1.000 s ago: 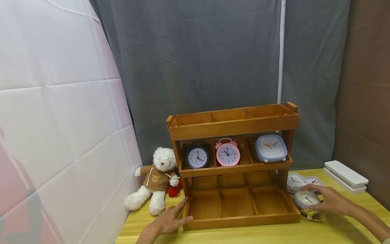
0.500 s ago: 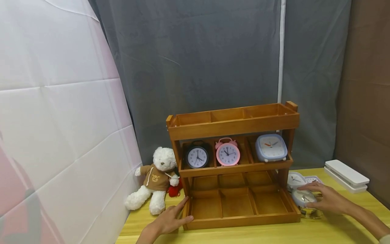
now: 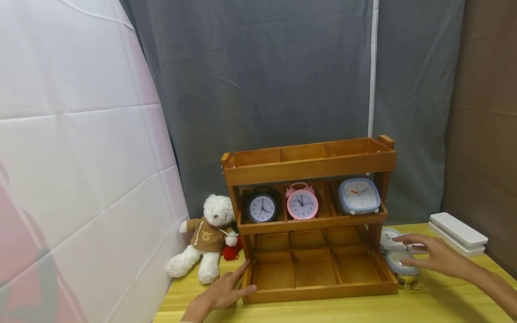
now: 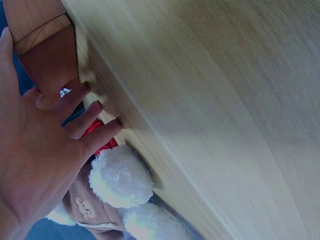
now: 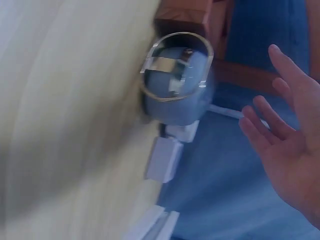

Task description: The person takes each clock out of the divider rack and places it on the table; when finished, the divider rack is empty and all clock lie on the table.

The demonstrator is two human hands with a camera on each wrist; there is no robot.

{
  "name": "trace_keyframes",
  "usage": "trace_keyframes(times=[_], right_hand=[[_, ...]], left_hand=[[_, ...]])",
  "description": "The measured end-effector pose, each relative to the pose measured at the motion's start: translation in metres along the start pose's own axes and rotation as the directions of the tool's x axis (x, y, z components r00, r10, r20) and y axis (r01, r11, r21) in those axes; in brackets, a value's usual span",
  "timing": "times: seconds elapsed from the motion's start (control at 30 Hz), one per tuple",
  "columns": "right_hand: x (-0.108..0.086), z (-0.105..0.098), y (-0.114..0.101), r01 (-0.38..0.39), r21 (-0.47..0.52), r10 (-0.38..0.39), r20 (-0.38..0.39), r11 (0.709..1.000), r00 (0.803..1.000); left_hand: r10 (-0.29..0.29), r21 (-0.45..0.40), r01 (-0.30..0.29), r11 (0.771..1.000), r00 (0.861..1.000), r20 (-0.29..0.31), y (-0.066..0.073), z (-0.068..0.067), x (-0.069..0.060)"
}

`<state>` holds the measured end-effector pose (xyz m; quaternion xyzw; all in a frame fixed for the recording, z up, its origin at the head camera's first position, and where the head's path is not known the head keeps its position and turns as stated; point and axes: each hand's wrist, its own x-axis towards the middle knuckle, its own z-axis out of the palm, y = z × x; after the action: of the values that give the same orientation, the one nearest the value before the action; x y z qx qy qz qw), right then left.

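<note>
At the lower left corner of the wooden three-tier shelf [image 3: 323,294], my left hand [image 3: 222,289] rests with extended fingers touching the frame. My right hand [image 3: 442,258] hovers with spread fingers over a round grey-blue clock [image 3: 400,269] on the table, right of the shelf. The right wrist view shows that hand [image 5: 295,155] holding nothing, apart from the blurred clock [image 5: 175,110]. In front of the clock lies a clear thing with a gold rim [image 3: 411,282]. The middle tier bears a black clock [image 3: 261,208], a pink twin-bell clock [image 3: 302,204] and a blue square clock [image 3: 359,196].
A white teddy bear [image 3: 206,240] in a brown hoodie sits left of the shelf, with something red [image 3: 231,252] beside it. Behind the grey-blue clock is a white clock [image 3: 387,242], partly hidden. A white flat-topped object [image 3: 458,233] stands at the table's right edge.
My right hand held the grey-blue clock and shifted it slightly left. Now it has let go, fingers spread and raised a little. The left hand has not moved.
</note>
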<state>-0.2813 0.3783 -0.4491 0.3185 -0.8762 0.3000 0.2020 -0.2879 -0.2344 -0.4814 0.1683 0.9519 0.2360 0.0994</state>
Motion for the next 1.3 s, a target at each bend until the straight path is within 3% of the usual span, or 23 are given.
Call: trace_keyframes(times=[0.17,0.4,0.73,1.0,1.3], right_hand=[[0.015,-0.013,-0.019,0.029,-0.037,-0.029,-0.022,0.999,0.999],[0.043,-0.033,-0.047,0.1,-0.104,-0.115,-0.152,0.99,0.982],[0.081,-0.047,-0.081,0.061,-0.164,-0.108,-0.296,0.985,0.949],[0.11,-0.045,-0.093,0.09,-0.194,-0.136,-0.24,0.977,0.961],[0.128,-0.03,-0.096,0.115,-0.216,-0.15,-0.152,0.969,0.977]], left_hand=[[0.007,0.002,-0.007,1.0,1.0,-0.005,-0.002,-0.001,0.001],[0.012,0.01,-0.012,1.0,1.0,-0.003,-0.004,-0.004,0.002],[0.015,0.01,-0.015,1.0,1.0,-0.004,-0.003,-0.006,0.003],[0.02,0.018,-0.02,1.0,1.0,-0.006,-0.002,-0.005,0.004],[-0.004,0.018,0.004,1.0,1.0,0.001,-0.001,-0.002,0.001]])
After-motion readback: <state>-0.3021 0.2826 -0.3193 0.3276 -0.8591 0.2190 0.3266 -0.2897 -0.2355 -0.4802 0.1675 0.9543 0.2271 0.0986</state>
